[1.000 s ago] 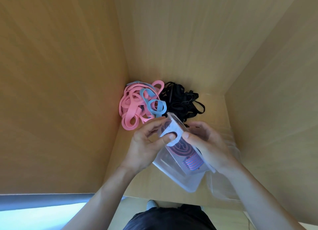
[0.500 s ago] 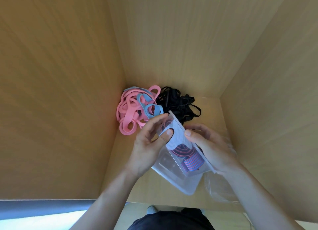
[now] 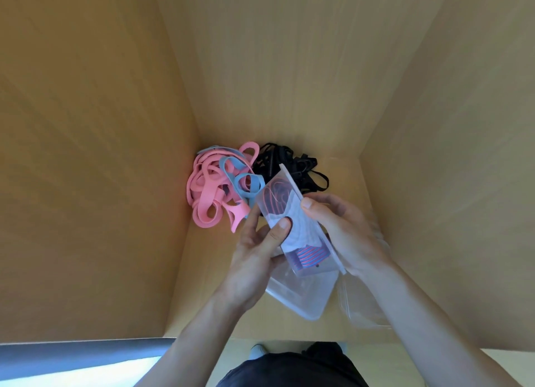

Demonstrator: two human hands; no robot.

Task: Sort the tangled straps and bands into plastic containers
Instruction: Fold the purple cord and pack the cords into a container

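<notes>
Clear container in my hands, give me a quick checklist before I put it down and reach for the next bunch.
1. Left hand and right hand both grip the clear container: ok.
2. Lid snapped fully shut: cannot tell.
3. Striped bands inside it: ok.
4. Pink and blue bands sorted: not ok, tangled in the corner.
5. Black straps sorted: not ok, heaped beside them.
6. Second container at hand: ok, lies under the held one.

Two hands (image 3: 254, 259), three clear containers (image 3: 301, 297), one tangle (image 3: 220, 189)
</notes>
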